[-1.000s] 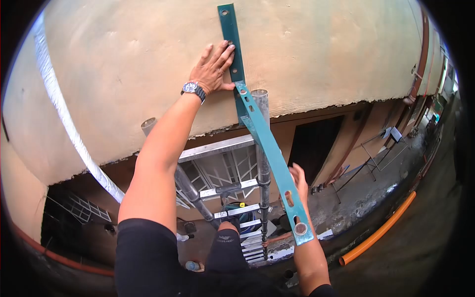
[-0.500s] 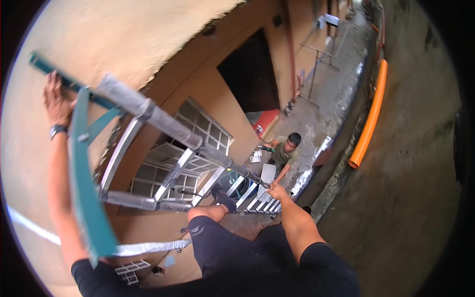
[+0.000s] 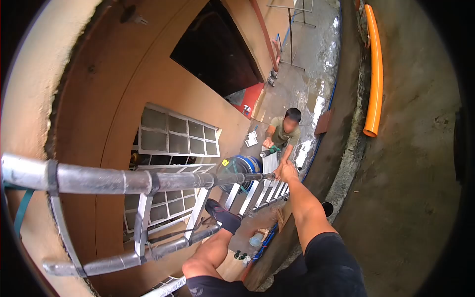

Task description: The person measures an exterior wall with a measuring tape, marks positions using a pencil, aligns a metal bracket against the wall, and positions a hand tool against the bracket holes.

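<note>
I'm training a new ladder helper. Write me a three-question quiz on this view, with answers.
1. True or false: in the picture, the orange pipe lies to the right of the ladder.
2. Multiple choice: which appears closest to the wearer's right hand? A) the doorway; B) the co-worker's arm; C) the window.
3. What colour is the bracket partly visible at the picture's left edge?

Key: 1. True. 2. B. 3. Teal.

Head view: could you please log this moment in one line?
right hand: extended toward co-worker; left hand: out of view; green tool: beside co-worker; teal bracket: partly visible
</note>
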A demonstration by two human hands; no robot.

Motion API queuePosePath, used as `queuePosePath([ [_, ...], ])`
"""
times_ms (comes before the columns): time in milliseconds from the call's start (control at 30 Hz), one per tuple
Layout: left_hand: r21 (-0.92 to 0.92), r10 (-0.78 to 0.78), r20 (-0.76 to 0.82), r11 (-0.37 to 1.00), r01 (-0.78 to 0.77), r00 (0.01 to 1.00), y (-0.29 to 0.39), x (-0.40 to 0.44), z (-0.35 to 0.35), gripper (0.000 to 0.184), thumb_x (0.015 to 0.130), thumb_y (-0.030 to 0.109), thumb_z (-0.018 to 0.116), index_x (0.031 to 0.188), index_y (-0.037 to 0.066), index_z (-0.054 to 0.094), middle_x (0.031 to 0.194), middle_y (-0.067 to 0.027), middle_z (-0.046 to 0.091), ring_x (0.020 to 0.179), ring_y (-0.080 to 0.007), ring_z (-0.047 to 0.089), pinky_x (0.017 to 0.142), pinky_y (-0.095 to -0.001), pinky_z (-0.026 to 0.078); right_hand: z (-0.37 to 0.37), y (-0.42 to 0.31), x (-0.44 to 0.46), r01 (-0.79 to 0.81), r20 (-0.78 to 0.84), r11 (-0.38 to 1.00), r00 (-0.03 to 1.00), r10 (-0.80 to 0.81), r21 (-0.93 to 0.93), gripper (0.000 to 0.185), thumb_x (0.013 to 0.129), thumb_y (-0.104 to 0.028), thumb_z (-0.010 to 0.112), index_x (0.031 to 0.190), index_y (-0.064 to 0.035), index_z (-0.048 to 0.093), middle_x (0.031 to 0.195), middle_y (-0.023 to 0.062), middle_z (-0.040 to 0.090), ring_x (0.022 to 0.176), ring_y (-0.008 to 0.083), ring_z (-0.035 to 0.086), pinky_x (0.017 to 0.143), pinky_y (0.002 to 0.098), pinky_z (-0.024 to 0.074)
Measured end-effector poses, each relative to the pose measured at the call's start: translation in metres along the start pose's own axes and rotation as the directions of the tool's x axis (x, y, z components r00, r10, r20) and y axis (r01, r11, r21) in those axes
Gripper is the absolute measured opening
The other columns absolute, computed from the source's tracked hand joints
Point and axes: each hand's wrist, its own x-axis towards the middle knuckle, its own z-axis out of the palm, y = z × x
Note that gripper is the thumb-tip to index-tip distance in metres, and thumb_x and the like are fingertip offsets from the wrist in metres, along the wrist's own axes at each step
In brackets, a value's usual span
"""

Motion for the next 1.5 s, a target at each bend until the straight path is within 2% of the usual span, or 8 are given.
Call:
queuePosePath([
  [367, 0.095, 0.088, 0.024, 0.991, -0.090, 0.996, -0.032, -0.008, -0.020, 0.089, 0.081, 0.043, 0.074, 0.157, 0.008, 0.042, 0.164, -0.0120, 0.041, 0.154, -0.0263, 0.035, 0.130, -0.0399, 0.015, 0.101, 0.049, 0.087, 0.110, -0.132, 0.994, 0.985, -0.109, 0.001, 0.073, 0.066, -0.017, 0.089, 0.132, -0.0177, 0.060, 0.137, 0.0122, 0.061, 0.129, 0.0380, 0.055, 0.108, 0.0492, 0.0490],
  [500, 0.100, 0.038, 0.095, 0.994, -0.047, 0.995, -0.036, -0.019, -0.032, 0.090, 0.080, 0.040, 0.076, 0.156, 0.008, 0.042, 0.163, -0.0142, 0.043, 0.153, -0.0281, 0.038, 0.130, -0.0401, 0.017, 0.019, -0.001, 0.029, 0.221, 0.057, 0.965, 0.971, -0.231, 0.141, 0.060, 0.075, -0.020, 0.086, 0.126, -0.0076, 0.058, 0.129, 0.0226, 0.064, 0.126, 0.0431, 0.057, 0.106, 0.0530, 0.0486],
  [567, 0.079, -0.042, 0.149, 0.996, 0.030, 0.988, -0.025, -0.029, -0.037, 0.090, 0.079, 0.039, 0.076, 0.156, 0.008, 0.042, 0.163, -0.0153, 0.044, 0.153, -0.0289, 0.039, 0.130, -0.0403, 0.017, 0.025, -0.009, 0.014, 0.652, -0.487, 0.756, 0.641, -0.593, -0.063, 0.052, 0.084, -0.025, 0.081, 0.124, -0.0031, 0.056, 0.119, 0.0288, 0.068, 0.118, 0.0461, 0.063, 0.101, 0.0546, 0.0489],
  [667, 0.006, -0.217, 0.143, 0.976, 0.219, 0.966, 0.007, -0.012, -0.047, 0.094, 0.083, 0.053, 0.077, 0.158, 0.011, 0.039, 0.169, -0.0052, 0.032, 0.158, -0.0274, 0.028, 0.130, -0.0458, 0.017, -0.089, -0.083, -0.103, 0.529, -0.188, 0.828, 0.846, -0.499, 0.185, 0.057, 0.092, -0.032, 0.073, 0.135, -0.0005, 0.053, 0.117, 0.0317, 0.068, 0.116, 0.0474, 0.064, 0.101, 0.0529, 0.0489],
  [833, -0.076, -0.335, 0.345, 0.921, 0.382, 0.877, 0.018, -0.001, -0.070, 0.131, 0.056, 0.055, 0.092, 0.161, 0.009, 0.029, 0.172, -0.0065, 0.025, 0.161, -0.0264, 0.017, 0.133, -0.0465, 0.008, -0.212, -0.160, -0.244, 0.759, -0.265, 0.564, 0.646, -0.716, 0.325, 0.042, 0.099, -0.027, 0.065, 0.131, -0.0032, 0.055, 0.110, 0.0207, 0.073, 0.106, 0.0349, 0.072, 0.095, 0.0444, 0.0534],
  [1067, 0.089, -0.310, 0.545, 0.945, 0.315, 0.779, 0.014, 0.000, -0.080, 0.125, 0.073, 0.097, 0.043, 0.160, 0.008, 0.037, 0.174, -0.0056, 0.018, 0.162, -0.0217, 0.008, 0.132, -0.0510, -0.002, -0.282, -0.169, -0.386, 0.509, -0.161, 0.680, 0.846, -0.509, 0.527, 0.030, 0.108, -0.033, 0.054, 0.115, -0.0033, 0.054, 0.074, 0.0071, 0.065, 0.064, 0.0169, 0.064, 0.059, 0.0347, 0.0516],
  [1267, 0.003, -0.322, 0.499, 0.929, 0.370, 0.805, 0.010, 0.005, -0.091, 0.112, 0.076, 0.087, 0.051, 0.157, 0.011, 0.042, 0.171, -0.0023, 0.027, 0.161, -0.0207, 0.014, 0.131, -0.0499, 0.007, -0.393, -0.239, -0.492, 0.523, -0.094, 0.524, 0.762, -0.640, 0.673, 0.038, 0.087, 0.005, 0.063, 0.115, -0.0089, 0.042, 0.091, 0.0071, 0.060, 0.068, 0.0153, 0.060, 0.061, 0.0313, 0.0512],
  [1500, 0.019, -0.310, 0.472, 0.940, 0.342, 0.825, 0.009, 0.002, -0.089, 0.112, 0.077, 0.088, 0.047, 0.156, 0.010, 0.043, 0.171, -0.0032, 0.029, 0.161, -0.0206, 0.017, 0.131, -0.0497, 0.008, -0.452, -0.263, -0.576, 0.420, -0.068, 0.390, 0.746, -0.662, 0.820, 0.054, 0.095, -0.024, 0.069, 0.141, -0.0063, 0.047, 0.074, 0.0055, 0.057, 0.059, 0.0163, 0.057, 0.059, 0.0303, 0.0492],
])
